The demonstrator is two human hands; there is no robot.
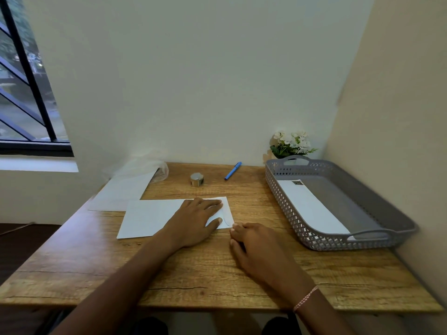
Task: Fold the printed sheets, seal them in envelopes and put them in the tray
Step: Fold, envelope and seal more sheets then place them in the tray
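A white envelope [150, 217] lies flat in the middle of the wooden table [193, 274]. My left hand [196, 220] presses flat on its right end, fingers spread. Just right of the envelope's near right corner, my right hand [256, 247] rests on the table with fingers curled, its fingertips at that corner. A grey perforated tray [396, 228] stands at the right and holds one white envelope [312, 209] with a stamp at its far end. A stack of white sheets [123, 189] lies at the back left.
A small roll of tape [197, 179] and a blue pen [232, 170] lie near the back wall. Clear plastic wrap [150, 163] sits behind the sheets. A pot of white flowers [291, 143] stands behind the tray. Walls close the back and right sides.
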